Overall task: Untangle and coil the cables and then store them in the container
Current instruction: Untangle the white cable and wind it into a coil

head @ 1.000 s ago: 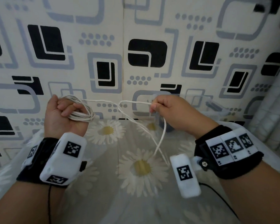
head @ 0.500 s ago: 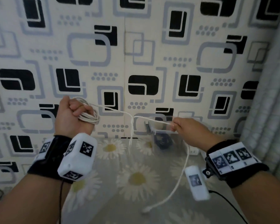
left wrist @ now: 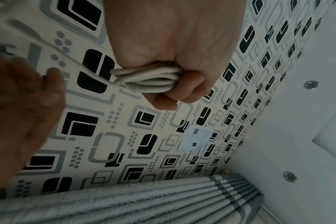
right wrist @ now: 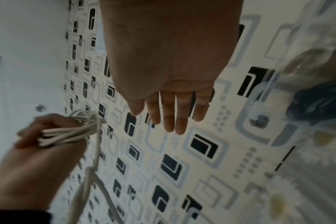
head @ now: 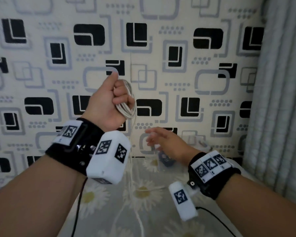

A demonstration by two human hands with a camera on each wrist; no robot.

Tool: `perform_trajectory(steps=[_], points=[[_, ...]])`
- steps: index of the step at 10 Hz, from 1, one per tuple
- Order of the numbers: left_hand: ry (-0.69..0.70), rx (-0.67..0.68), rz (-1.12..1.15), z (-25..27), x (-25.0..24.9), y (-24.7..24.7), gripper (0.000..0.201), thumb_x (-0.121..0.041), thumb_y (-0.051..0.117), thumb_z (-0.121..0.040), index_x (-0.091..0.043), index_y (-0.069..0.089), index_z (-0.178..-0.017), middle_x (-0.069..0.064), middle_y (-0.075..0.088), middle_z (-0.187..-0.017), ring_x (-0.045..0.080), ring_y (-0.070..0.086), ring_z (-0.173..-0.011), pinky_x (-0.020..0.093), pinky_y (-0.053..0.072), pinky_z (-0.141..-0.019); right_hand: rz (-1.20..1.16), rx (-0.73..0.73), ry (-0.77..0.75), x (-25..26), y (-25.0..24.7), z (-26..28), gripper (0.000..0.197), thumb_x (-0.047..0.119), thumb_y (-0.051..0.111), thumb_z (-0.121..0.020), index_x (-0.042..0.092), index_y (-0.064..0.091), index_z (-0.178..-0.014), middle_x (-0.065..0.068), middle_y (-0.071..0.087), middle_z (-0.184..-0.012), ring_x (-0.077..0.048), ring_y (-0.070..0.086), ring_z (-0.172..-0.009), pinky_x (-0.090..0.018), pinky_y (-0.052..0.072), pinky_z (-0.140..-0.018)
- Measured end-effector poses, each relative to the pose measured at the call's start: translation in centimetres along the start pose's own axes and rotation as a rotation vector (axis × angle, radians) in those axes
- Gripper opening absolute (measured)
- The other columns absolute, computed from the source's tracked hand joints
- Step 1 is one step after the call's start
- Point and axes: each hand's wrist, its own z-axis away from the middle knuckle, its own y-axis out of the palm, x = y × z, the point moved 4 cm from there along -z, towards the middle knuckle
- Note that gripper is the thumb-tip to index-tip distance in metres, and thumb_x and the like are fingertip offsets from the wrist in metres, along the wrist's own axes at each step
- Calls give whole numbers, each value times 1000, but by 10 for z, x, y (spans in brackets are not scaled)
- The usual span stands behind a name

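white cable coil [head: 126, 103] | left hand [head: 108, 103] fist grips it | right hand [head: 166, 142] fingers straight, empty

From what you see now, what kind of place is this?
Probably a room in a home: patterned wallpaper, a pleated curtain at the right, and a daisy-print cloth over the surface below the hands.

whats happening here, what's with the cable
A person is coiling a white cable. Their left hand grips the bundled loops, raised in front of the patterned wall, while the loose tail hangs down onto the daisy-print table. The right hand is open, holding nothing, lower down near a clear container.
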Motion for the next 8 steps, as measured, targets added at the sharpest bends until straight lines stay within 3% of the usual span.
perform_trajectory(steps=[1, 2, 3, 4, 5, 6, 7, 8], points=[[-29, 7, -23, 4, 6, 6, 39, -46, 42, -99, -25, 34, -67, -9, 32, -43, 7, 29, -31, 14, 45, -53, -176, 48, -32, 33, 13, 12, 37, 44, 51, -96, 22, 57, -125, 2, 70, -112, -8, 67, -102, -33, 48, -94], [-28, 3, -22, 7, 8, 7, 39, -47, 42, -99, -25, 33, -67, -9, 32, -43, 7, 29, -31, 14, 45, -53, -105, 178, -45, 47, 23, 20, 44, 38, 60, -92, 24, 49, -132, 4, 67, -120, -5, 62, -109, -24, 48, -94], [2, -18, -77, 13, 4, 7, 39, -45, 44, -99, -24, 35, -67, -9, 33, -44, 8, 29, -32, 13, 44, -56, 123, 329, -27, 46, 29, 25, 53, 32, 77, -80, 28, 52, -126, 1, 63, -119, -12, 63, -106, -29, 49, -97], [65, -48, -177, 17, -5, 4, 39, -43, 46, -99, -23, 39, -65, -9, 34, -44, 7, 29, -33, 16, 45, -54, 390, 215, -68, 48, 8, 29, 30, 37, 80, -76, 30, 63, -99, 7, 49, -76, -8, 46, -63, -23, 39, -63], [71, -38, -199, 19, -10, 1, 39, -43, 48, -97, -24, 40, -64, -9, 35, -44, 7, 29, -33, 16, 45, -55, 523, 149, -76, 52, -12, 28, 23, 29, 76, -81, 28, 65, -101, 10, 44, -67, -6, 39, -55, -22, 35, -58], [66, -28, -204, 19, -8, 2, 40, -43, 47, -98, -23, 40, -64, -9, 34, -43, 7, 29, -33, 16, 45, -54, 375, 208, 50, 56, -22, 29, 36, 25, 67, -90, 28, 54, -124, 0, 62, -77, -12, 62, -59, -23, 51, -60], [48, -12, -201, 16, 1, 7, 40, -42, 47, -99, -22, 40, -65, -10, 34, -44, 7, 28, -32, 18, 46, -53, 120, 202, 116, 66, -16, 29, 31, 36, 63, -92, 23, 55, -120, -7, 63, -77, -21, 68, -65, -36, 54, -67], [39, 2, -211, 14, 10, 15, 40, -41, 47, -99, -21, 41, -65, -10, 34, -44, 6, 28, -32, 18, 46, -53, 191, 106, 95, 75, -9, 22, 41, 41, 69, -86, 5, 62, -104, -4, 56, -67, -14, 58, -51, -29, 48, -57]])
